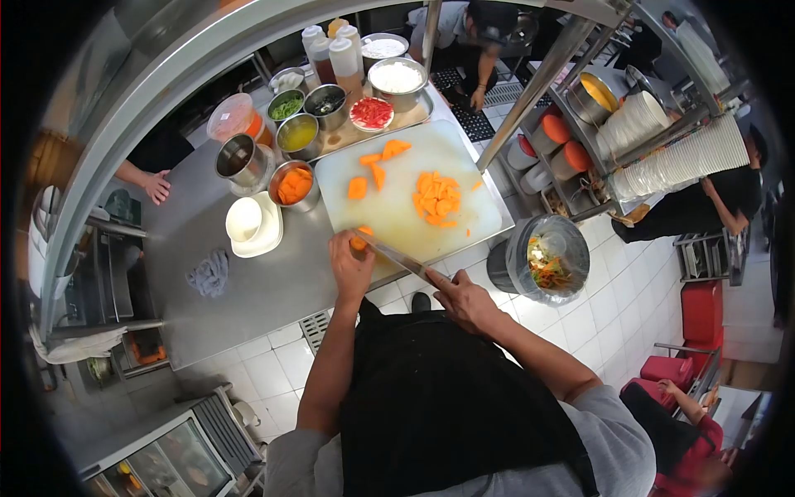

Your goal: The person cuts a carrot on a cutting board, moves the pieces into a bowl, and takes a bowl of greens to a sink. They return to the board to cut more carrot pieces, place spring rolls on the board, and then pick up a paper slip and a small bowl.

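My left hand (351,265) grips an orange carrot piece (362,236) at the near left edge of the white cutting board (397,224). My right hand (469,301) is closed round the handle of a knife (403,259). Its blade points left, with the tip end beside the carrot piece; whether it touches is too small to tell. Cut carrot slices (436,199) lie heaped on the right of the board. Larger carrot chunks (357,188) are scattered toward its far left. More carrot sits in a metal container (295,184) left of the board.
Metal containers, squeeze bottles (343,60) and a red-topped bowl (371,114) stand behind the board. White bowls (245,219) and a grey cloth (209,273) lie on the steel table (248,306). A lined bin (551,261) with scraps stands at right. Several other people are around.
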Demonstrator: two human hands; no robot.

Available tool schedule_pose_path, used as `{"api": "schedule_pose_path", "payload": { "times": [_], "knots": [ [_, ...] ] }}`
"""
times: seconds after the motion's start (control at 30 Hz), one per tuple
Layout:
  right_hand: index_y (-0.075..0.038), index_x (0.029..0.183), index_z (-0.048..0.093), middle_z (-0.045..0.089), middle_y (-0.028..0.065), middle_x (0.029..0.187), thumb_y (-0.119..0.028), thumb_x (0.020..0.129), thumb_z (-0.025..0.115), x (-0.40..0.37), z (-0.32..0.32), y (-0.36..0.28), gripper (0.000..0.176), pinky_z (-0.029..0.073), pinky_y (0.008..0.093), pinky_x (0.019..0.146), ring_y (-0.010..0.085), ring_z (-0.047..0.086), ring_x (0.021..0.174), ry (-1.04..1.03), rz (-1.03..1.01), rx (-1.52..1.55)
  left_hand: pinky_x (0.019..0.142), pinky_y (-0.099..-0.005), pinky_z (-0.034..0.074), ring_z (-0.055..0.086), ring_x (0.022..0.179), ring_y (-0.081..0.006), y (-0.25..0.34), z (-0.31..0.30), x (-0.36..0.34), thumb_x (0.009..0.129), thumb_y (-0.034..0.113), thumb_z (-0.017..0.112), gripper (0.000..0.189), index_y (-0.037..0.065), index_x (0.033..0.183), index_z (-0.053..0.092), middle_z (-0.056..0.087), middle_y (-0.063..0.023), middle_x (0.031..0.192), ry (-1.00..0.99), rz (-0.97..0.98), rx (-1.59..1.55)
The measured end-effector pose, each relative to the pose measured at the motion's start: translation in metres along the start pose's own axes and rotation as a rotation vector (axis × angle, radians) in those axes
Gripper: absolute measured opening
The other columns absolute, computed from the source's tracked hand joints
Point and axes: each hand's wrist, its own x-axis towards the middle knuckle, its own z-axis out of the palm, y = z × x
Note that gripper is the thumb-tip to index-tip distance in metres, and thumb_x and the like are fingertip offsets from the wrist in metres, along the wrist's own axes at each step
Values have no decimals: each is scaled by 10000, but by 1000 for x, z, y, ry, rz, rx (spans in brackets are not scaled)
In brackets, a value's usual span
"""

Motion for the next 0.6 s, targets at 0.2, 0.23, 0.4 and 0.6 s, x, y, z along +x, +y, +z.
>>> {"api": "schedule_pose_path", "payload": {
  "times": [0.2,0.23,0.4,0.6],
  "knots": [
    [-205,1602,386,578,248,955,-286,1064,542,-1,4,2,566,577,499,722,411,648,773,-5,-25,27,979,-483,482,586,1103,-410,-2,1,-1,743,-11,739,382,-7,1101,606,646,-193,1151,6,-20,-24],
    [-202,1602,387,580,248,940,-278,1066,539,-1,3,1,562,575,500,719,411,646,762,-11,-19,32,979,-483,482,586,1103,-410,-2,0,-1,743,-11,739,382,-7,1101,606,646,-193,1151,7,-23,-25],
    [-185,1608,374,595,266,888,-266,1067,538,3,7,5,572,560,514,721,423,635,757,-38,-17,35,968,-475,499,610,1100,-409,-5,2,-1,745,-11,740,370,-7,1098,627,665,-196,1157,17,-48,-57],
    [-161,1614,356,615,282,862,-290,1091,484,11,1,11,554,518,540,805,466,632,824,-138,-11,142,937,-467,520,628,1065,-406,-8,0,-1,734,-19,752,389,1,1104,631,677,-187,1135,12,-47,-83]
  ]
}}
